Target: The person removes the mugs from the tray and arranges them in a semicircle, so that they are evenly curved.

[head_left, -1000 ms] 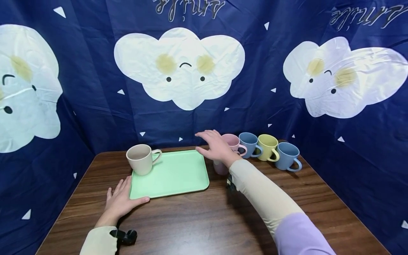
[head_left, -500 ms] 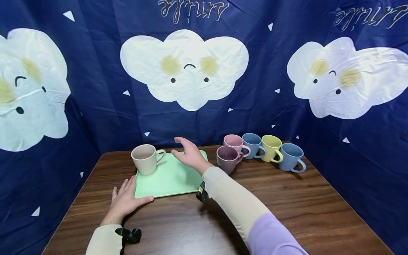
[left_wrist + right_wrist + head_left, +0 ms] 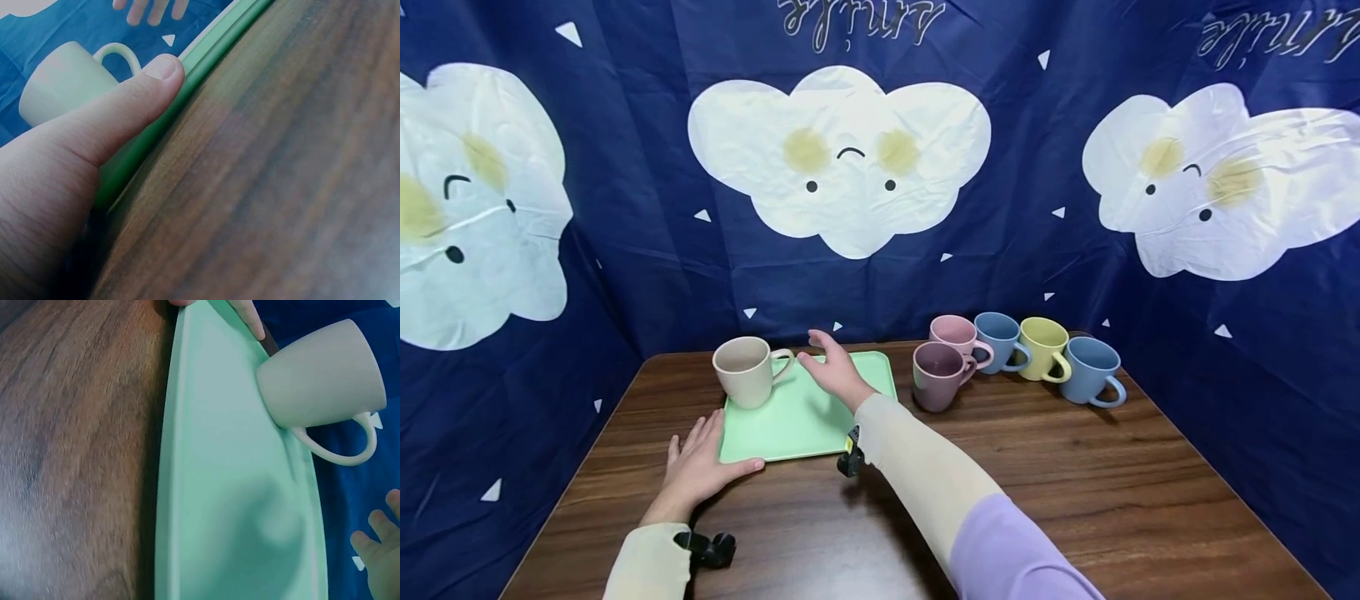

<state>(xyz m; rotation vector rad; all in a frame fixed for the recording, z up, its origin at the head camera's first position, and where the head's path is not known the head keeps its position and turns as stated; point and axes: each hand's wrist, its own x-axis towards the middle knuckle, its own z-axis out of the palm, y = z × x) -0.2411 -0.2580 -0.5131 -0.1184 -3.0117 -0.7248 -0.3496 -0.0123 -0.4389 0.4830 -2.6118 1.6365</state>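
A beige mug (image 3: 747,372) stands upright on the left part of a light green tray (image 3: 797,425), its handle pointing right. My left hand (image 3: 698,467) rests at the tray's front left corner, fingers spread along the left side. Its thumb (image 3: 140,94) lies against the front rim in the left wrist view. Above the tray, just right of the mug's handle, hovers my right hand (image 3: 838,371), fingers extended and holding nothing. In the right wrist view the mug (image 3: 322,375) and the right fingertips (image 3: 378,534) appear with space between them.
Right of the tray stands a purple mug (image 3: 937,379). Behind it and to its right are a pink mug (image 3: 953,330), a blue mug (image 3: 996,342), a yellow mug (image 3: 1042,348) and another blue mug (image 3: 1088,369). A dark blue curtain (image 3: 850,292) borders the wooden table (image 3: 1075,500).
My right hand has moved left, from beside the purple and pink mugs to over the tray near the beige mug's handle. My left hand stays at the tray corner. The view shifts slightly.
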